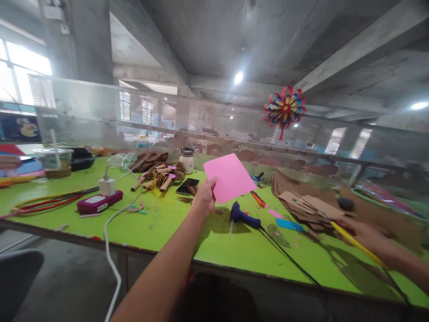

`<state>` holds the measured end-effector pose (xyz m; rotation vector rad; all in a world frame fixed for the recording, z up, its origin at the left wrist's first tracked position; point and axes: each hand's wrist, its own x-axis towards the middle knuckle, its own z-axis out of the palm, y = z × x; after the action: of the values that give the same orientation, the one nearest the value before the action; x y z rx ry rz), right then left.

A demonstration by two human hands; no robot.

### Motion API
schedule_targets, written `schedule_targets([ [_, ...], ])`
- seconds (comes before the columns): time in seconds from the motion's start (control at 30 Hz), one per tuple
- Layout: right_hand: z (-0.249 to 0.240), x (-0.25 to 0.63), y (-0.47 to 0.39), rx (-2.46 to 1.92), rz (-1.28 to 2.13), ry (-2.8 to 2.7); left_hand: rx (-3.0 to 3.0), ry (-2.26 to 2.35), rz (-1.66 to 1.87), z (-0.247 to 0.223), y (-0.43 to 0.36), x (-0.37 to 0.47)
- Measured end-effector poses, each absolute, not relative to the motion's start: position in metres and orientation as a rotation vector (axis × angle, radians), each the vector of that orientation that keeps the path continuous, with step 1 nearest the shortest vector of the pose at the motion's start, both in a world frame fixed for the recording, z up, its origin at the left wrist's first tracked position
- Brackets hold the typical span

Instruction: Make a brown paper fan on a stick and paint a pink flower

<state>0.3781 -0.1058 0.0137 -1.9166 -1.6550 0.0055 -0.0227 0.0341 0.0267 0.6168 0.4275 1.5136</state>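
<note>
My left hand is raised over the green table and pinches a square sheet of pink paper by its left corner. On the right, my right hand is closed around scissors with a long yellow handle. Their blades point up and left, above a stack of brown cardboard pieces. Below the pink sheet lies a blue glue gun, its cord running toward the front edge. A blue paper strip and small pink scraps lie between the glue gun and my right hand.
A purple power strip with a white plug and cable sits at left, near more scissors. Rolled brown paper pieces, a phone and a white jar stand farther back. A perforated panel bounds the table.
</note>
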Motion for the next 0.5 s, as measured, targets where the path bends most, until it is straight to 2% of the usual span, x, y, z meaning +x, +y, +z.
schedule_targets([
  [0.1, 0.019, 0.348, -0.110, -1.691, 0.394, -1.781, 0.591, 0.434, 1.560, 0.030, 0.033, -0.023],
  [0.3, 0.026, 0.248, -0.107, -1.581, 0.483, -2.096, 0.546, 0.412, 1.630, 0.040, 0.025, -0.030],
  [0.5, 0.026, 0.193, -0.090, -1.427, 0.697, -1.958, 0.542, 0.464, 1.661, 0.046, 0.020, -0.040],
])
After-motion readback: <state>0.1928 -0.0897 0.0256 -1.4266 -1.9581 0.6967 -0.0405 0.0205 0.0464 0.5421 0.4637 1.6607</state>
